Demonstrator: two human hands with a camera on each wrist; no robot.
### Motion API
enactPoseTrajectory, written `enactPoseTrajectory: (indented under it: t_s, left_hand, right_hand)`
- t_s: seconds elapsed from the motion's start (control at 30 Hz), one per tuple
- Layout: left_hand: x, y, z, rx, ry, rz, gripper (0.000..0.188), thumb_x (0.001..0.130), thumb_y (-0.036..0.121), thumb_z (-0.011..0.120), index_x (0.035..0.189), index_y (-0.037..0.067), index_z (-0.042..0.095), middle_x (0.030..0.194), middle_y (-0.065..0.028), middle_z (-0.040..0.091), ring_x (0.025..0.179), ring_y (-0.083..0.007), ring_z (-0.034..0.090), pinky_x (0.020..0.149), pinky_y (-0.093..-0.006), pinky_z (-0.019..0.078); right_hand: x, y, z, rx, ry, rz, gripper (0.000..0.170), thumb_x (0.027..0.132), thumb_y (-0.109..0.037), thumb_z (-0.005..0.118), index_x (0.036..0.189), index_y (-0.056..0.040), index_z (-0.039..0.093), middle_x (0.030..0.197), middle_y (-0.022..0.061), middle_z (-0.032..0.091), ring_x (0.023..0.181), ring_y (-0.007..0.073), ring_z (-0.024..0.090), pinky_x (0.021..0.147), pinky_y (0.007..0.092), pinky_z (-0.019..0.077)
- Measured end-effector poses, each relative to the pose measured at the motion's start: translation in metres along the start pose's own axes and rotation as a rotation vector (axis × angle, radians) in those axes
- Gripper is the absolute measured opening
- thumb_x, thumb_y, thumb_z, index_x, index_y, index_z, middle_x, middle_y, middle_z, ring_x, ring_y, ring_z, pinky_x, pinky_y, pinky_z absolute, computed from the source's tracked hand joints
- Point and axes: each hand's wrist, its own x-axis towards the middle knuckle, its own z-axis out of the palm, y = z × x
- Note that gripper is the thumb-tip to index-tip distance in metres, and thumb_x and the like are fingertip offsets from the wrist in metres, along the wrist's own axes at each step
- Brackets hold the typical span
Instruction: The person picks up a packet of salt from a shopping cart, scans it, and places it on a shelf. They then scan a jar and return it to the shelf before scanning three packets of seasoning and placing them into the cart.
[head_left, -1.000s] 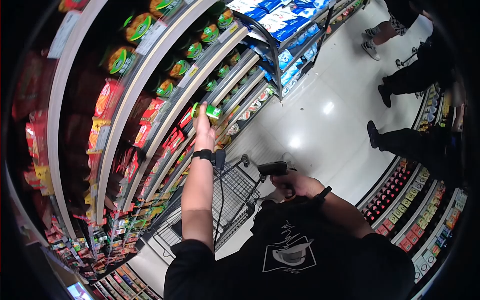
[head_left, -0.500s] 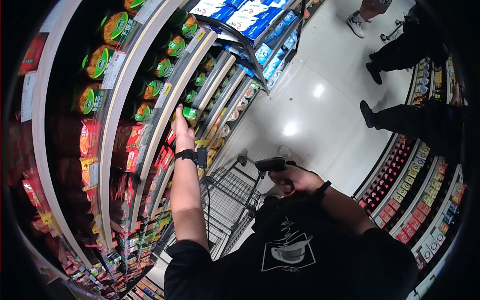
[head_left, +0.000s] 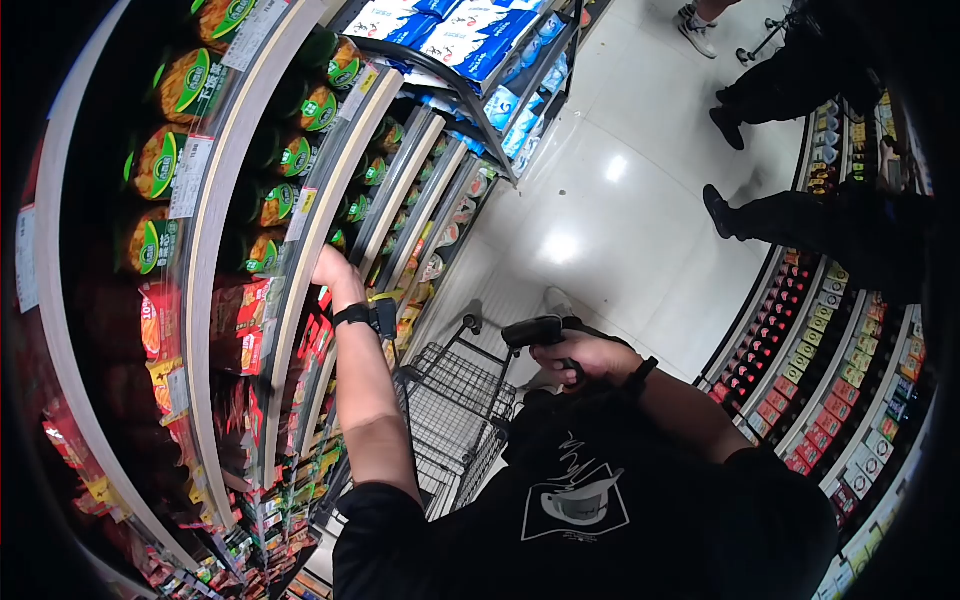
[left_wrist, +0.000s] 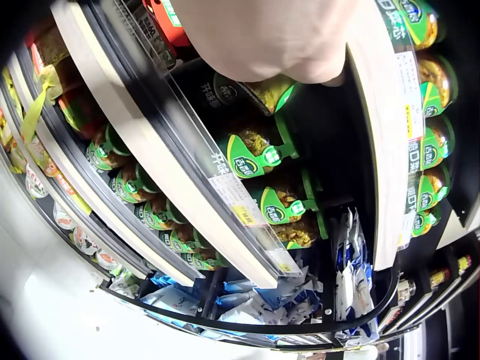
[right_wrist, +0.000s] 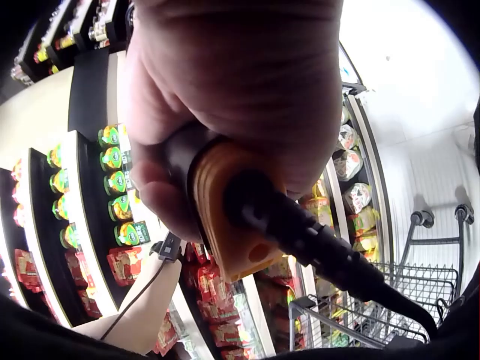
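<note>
Left wrist view: left hand [left_wrist: 270,37] by a jar [left_wrist: 268,91] on the shelf [left_wrist: 214,219], grip hidden; right hand [head_left: 592,356] grips a scanner [head_left: 533,331]. Seemingly placing it back; next calls for gentle release.

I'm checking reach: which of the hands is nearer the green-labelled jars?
Left. The left hand is beside the jars; the right hand grips a handheld device well away from them.

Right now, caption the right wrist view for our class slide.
Right hand gripping a corded black-and-orange device, with stocked shelves and a wire cart beyond.
</note>
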Motion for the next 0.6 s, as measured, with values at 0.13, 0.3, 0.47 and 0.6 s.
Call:
enactPoseTrajectory:
  t_s: [0.13,0.3,0.47,0.6]
  left_hand:
    - [0.004,-0.018,0.000,0.338,-0.055,0.179,0.034,0.105,0.008,0.071,0.137,-0.004,0.070,0.137,-0.0157,0.074,0.116,-0.0280,0.070,0.103,-0.0416,0.0581]
    - [-0.009,-0.027,0.012,0.309,-0.015,0.282,0.043,0.101,0.017,0.078,0.137,-0.005,0.070,0.138,-0.0180,0.074,0.120,-0.0329,0.071,0.104,-0.0466,0.0574]
    - [-0.018,-0.021,0.012,0.388,-0.091,0.283,0.049,0.101,0.026,0.080,0.138,-0.004,0.070,0.143,-0.0213,0.072,0.127,-0.0367,0.069,0.104,-0.0492,0.0574]
    - [-0.004,-0.051,0.013,0.710,-0.072,0.441,0.054,0.098,0.036,0.083,0.137,0.000,0.072,0.140,-0.0208,0.073,0.124,-0.0402,0.069,0.104,-0.0508,0.0571]
  right_hand:
    - [0.007,0.002,-0.010,0.004,-0.011,0.002,0.042,0.111,-0.034,0.067,0.078,-0.0143,0.050,0.061,-0.0049,0.047,0.049,0.0061,0.044,0.047,0.0290,0.0345]
    - [0.009,0.003,-0.016,-0.014,-0.028,-0.005,0.038,0.112,-0.032,0.067,0.082,-0.0139,0.053,0.063,-0.0056,0.047,0.050,0.0054,0.044,0.047,0.0276,0.0339]
    - [0.000,-0.006,-0.015,0.038,-0.020,0.010,0.019,0.112,-0.029,0.067,0.104,-0.0127,0.060,0.071,-0.0063,0.049,0.055,0.0046,0.046,0.049,0.0264,0.0342]
    - [-0.002,-0.005,-0.023,0.081,-0.075,0.005,0.017,0.112,-0.028,0.067,0.112,-0.0134,0.059,0.074,-0.0072,0.049,0.057,0.0041,0.046,0.050,0.0258,0.0346]
